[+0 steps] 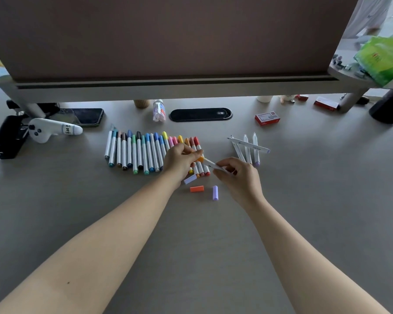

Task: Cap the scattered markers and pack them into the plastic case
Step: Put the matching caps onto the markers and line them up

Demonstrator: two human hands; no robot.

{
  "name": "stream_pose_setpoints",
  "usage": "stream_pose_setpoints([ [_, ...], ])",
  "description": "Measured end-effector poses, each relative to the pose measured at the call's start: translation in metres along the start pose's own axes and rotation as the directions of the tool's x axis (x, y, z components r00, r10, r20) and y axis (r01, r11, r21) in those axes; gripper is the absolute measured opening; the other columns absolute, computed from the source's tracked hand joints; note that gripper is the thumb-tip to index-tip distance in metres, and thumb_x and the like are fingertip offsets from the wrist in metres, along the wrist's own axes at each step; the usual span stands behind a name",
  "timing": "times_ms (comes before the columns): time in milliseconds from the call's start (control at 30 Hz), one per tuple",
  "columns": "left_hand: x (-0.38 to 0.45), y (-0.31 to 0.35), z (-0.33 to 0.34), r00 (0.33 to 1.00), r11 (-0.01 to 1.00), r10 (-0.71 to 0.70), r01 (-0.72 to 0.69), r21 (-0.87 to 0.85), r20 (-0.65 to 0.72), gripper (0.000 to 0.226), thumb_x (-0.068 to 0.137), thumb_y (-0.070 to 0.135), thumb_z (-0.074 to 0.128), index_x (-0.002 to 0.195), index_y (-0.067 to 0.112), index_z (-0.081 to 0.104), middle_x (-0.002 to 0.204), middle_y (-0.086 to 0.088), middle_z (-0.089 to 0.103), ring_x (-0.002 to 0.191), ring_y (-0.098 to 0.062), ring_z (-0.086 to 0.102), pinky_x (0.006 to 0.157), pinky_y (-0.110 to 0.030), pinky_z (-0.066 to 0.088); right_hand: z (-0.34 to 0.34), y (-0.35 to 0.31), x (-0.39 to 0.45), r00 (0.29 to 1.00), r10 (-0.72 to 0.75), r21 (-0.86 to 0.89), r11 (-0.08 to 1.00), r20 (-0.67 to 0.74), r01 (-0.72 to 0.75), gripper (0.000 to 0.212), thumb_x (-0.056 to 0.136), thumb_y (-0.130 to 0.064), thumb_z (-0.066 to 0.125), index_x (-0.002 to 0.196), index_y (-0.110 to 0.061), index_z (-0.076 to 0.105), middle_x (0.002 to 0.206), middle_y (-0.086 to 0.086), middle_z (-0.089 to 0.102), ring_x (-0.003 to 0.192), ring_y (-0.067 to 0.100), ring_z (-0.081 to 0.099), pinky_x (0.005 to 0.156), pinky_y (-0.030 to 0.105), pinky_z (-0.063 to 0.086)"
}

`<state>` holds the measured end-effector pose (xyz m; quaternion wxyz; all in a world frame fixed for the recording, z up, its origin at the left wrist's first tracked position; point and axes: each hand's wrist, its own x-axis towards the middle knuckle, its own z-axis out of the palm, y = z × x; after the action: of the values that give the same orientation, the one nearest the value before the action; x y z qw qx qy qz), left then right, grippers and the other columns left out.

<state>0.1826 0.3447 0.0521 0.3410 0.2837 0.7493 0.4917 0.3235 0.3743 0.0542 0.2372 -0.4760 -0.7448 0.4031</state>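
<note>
The left hand (179, 159) pinches a yellow-orange cap (200, 158) at its fingertips, and the right hand (236, 171) grasps the white barrel of the marker (211, 164) whose tip meets that cap. The 2 hands are close together above the desk (304, 200), and the cap looks started on the tip, though whether it is fully seated cannot be told.

Directly beyond and under the left hand lies the row of capped markers (145, 150), side by side. Just nearer the person than the grip lie 3 loose caps: a pale lilac cap (190, 179) touching the left wrist edge, an orange cap (197, 189), and a purple cap (215, 192). Further off past the right hand sit 4 uncapped markers (247, 148) in a loose, crossed pile.

The main risk, in my judgement, is a skewed push: if cap and barrel are not in line, the cap could jam or slip from the pinch. A cap only half pressed may come off later in packing. The left wrist hangs close over the row and the lilac cap, so a careless move could roll markers apart or flick the cap away. No plastic case is visible here, so where the markers go cannot be told.
</note>
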Motion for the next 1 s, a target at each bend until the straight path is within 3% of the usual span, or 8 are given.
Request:
stream_pose_setpoints([
  [167,0.005,0.005,0.005,0.999,0.998,0.038,-0.037,-0.042,0.029,0.018,0.087,0.018,0.058,0.073,0.016,0.046,0.079,0.002,0.055,0.079,-0.016,0.057,0.065,-0.018,0.045,0.005,-0.002,0.010,0.999,0.008,0.026,1.000,-0.050,-0.007,0.012,0.081,-0.010,0.063,0.091,-0.008,0.069,0.062,-0.013,0.049,0.056,0.004,0.044,0.052,0.016,0.032],
  [267,0.008,0.013,0.010,0.993,0.996,0.037,-0.028,-0.080,0.109,0.018,0.088,0.015,0.057,0.101,0.009,0.047,0.100,-0.006,0.054,0.086,-0.017,0.058,0.061,-0.012,0.048,0.006,0.000,0.016,0.994,0.037,0.078,0.997,-0.107,-0.028,0.012,0.082,-0.009,0.062,0.092,-0.007,0.067,0.061,-0.012,0.049,0.056,0.004,0.043,0.053,0.017,0.031],
  [367,0.016,0.020,0.016,0.987,0.996,0.042,-0.030,-0.078,0.154,0.037,0.088,0.012,0.057,0.121,0.007,0.042,0.105,-0.007,0.050,0.084,-0.015,0.057,0.082,-0.023,0.048,0.009,0.000,0.025,0.989,0.053,0.117,0.993,-0.138,-0.036,0.013,0.083,-0.010,0.061,0.095,-0.006,0.066,0.063,-0.011,0.049,0.057,0.004,0.044,0.053,0.013,0.031],
  [467,0.031,0.020,0.019,0.989,0.999,0.026,-0.022,-0.025,0.146,0.038,0.088,0.014,0.056,0.123,0.010,0.043,0.111,-0.010,0.052,0.093,-0.019,0.058,0.085,-0.027,0.044,0.011,0.003,0.032,0.991,0.066,0.161,0.986,-0.113,-0.047,0.016,0.088,-0.013,0.055,0.096,-0.005,0.067,0.073,0.002,0.057,0.060,0.004,0.045,0.054,0.011,0.033],
  [533,0.045,0.015,0.020,0.990,0.998,0.023,-0.031,0.057,0.140,0.038,0.089,0.017,0.056,0.125,0.013,0.043,0.115,-0.013,0.054,0.103,-0.024,0.056,0.087,-0.030,0.042,0.010,0.011,0.038,0.986,0.110,0.189,0.978,-0.125,-0.085,0.017,0.089,-0.014,0.052,0.090,-0.005,0.066,0.080,0.012,0.061,0.066,0.013,0.049,0.059,0.021,0.037],
  [700,0.075,0.003,0.026,0.972,0.948,0.070,-0.134,0.288,0.222,0.042,0.091,0.021,0.053,0.129,0.016,0.039,0.114,-0.011,0.058,0.103,-0.023,0.053,0.081,-0.027,0.037,-0.004,0.043,0.069,0.956,0.161,-0.113,0.975,-0.244,-0.193,0.030,0.088,-0.015,0.053,0.118,-0.013,0.059,0.124,0.008,0.056,0.118,0.025,0.047,0.101,0.036,0.034],
  [867,0.094,-0.004,0.043,0.957,0.862,0.128,-0.238,0.447,0.262,0.044,0.091,0.023,0.053,0.131,0.014,0.037,0.121,-0.012,0.058,0.108,-0.026,0.055,0.085,-0.029,0.040,-0.011,0.063,0.100,0.942,0.175,-0.314,0.912,-0.285,-0.264,0.040,0.089,-0.017,0.051,0.129,-0.020,0.049,0.134,0.003,0.048,0.125,0.026,0.034,0.101,0.032,0.021],
  [1000,0.106,-0.009,0.050,0.944,0.751,0.170,-0.310,0.584,0.282,0.048,0.090,0.030,0.053,0.133,0.012,0.038,0.122,-0.011,0.057,0.116,-0.028,0.049,0.103,-0.042,0.036,-0.011,0.075,0.113,0.941,0.206,-0.388,0.871,-0.270,-0.302,0.037,0.089,-0.017,0.050,0.126,-0.021,0.052,0.137,-0.001,0.046,0.128,0.024,0.029,0.100,0.033,0.019],
])
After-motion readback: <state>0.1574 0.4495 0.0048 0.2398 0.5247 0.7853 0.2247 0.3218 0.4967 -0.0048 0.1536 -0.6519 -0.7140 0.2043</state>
